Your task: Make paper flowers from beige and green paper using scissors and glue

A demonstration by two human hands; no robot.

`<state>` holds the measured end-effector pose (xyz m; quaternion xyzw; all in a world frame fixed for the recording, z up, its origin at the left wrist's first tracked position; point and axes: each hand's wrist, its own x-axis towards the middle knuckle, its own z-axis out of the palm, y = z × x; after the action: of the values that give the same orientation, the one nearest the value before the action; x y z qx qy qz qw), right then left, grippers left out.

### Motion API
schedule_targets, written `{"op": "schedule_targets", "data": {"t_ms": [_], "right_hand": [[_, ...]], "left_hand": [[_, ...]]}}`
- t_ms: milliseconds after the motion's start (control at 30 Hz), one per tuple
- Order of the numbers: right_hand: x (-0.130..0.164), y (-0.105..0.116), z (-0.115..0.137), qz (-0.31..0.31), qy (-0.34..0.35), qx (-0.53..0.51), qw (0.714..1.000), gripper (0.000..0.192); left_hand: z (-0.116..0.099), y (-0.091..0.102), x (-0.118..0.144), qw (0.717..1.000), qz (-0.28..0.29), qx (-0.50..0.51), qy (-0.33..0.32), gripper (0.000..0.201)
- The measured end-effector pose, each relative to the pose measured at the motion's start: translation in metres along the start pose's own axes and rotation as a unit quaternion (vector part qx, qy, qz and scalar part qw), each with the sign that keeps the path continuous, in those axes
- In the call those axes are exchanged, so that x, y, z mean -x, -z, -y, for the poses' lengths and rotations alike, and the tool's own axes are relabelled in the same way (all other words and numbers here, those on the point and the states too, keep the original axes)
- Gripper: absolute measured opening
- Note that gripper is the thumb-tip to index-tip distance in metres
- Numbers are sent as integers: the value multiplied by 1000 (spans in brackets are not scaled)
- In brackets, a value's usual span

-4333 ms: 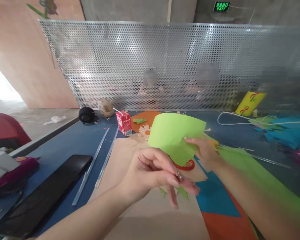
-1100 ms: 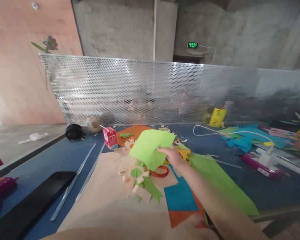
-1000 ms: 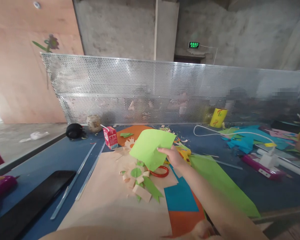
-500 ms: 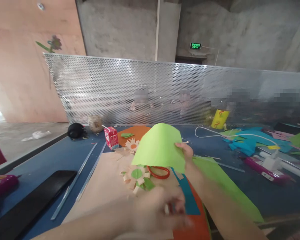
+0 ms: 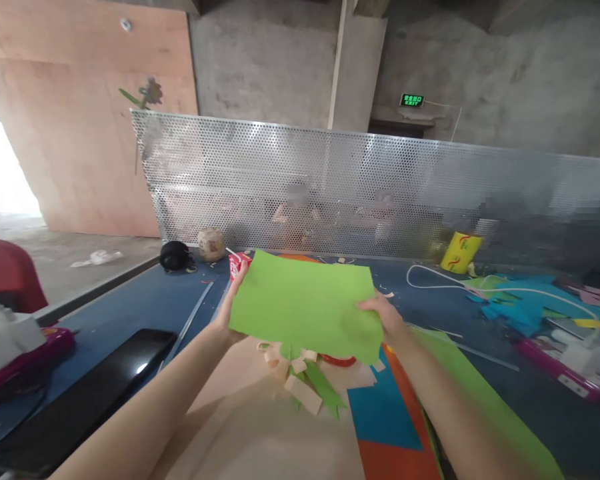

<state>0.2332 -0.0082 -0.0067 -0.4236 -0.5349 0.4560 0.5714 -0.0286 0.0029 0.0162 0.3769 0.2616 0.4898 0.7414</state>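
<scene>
A sheet of light green paper (image 5: pixel 305 303) is stretched between my two hands above the work surface. My left hand (image 5: pixel 230 303) pinches its left edge, and my right hand (image 5: pixel 384 313) grips the right edge with the thumb on the front. Below the sheet lies a paper flower (image 5: pixel 280 360) with curled beige petals, partly covered. Green leaf-like strips (image 5: pixel 325 390) and a folded beige piece (image 5: pixel 304 393) lie by it. A red scissors handle (image 5: pixel 337 361) peeks out under the sheet's lower edge. Beige paper (image 5: pixel 260 433) spreads underneath.
Blue paper (image 5: pixel 383 413) lies over orange paper (image 5: pixel 395 460), with more green paper (image 5: pixel 485 393) at right. Left are a black phone-like slab (image 5: pixel 80 400) and a power strip (image 5: pixel 30 360). A red drink carton (image 5: pixel 235 262), yellow roll (image 5: pixel 461 252) and perforated metal screen (image 5: pixel 260 180) stand beyond.
My left hand has risen from low in front and taken the sheet's left edge. The bent sheet is now spread flatter. The view has shifted left.
</scene>
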Motion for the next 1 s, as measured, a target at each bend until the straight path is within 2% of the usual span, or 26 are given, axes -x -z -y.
{"op": "schedule_targets", "data": {"t_ms": [100,167,300,400,533,667,767,833,933,1000], "right_hand": [[-1,-11,-5,73,-55,15,996,17],[-2,-14,-8,100,-36,61,992,20],[-4,-15,-10,57,14,102,993,29],[-6,-14,-10,32,29,89,995,33],[-8,-12,-12,23,-4,81,996,30],[-9,-10,-14,14,-31,50,998,29],[-7,-10,-12,14,-26,30,999,30],[-6,-11,-10,33,-7,-11,999,29],[-5,-10,-6,102,25,-68,992,33],[-3,-11,-5,143,45,3,989,36]], "left_hand": [[-19,7,3,997,49,-67,-6,56],[-25,9,5,989,83,-124,-21,54],[-28,12,2,973,104,-203,-33,49],[-27,15,-1,979,89,-185,-21,67],[-27,21,-5,983,89,-151,-58,81],[-23,32,-11,971,46,-231,-35,55],[-19,41,-17,958,19,-284,-24,37],[-19,45,-20,964,5,-265,-32,31],[-22,45,-22,978,-51,-177,-102,23],[-26,42,-23,977,-95,-115,-154,19]]}}
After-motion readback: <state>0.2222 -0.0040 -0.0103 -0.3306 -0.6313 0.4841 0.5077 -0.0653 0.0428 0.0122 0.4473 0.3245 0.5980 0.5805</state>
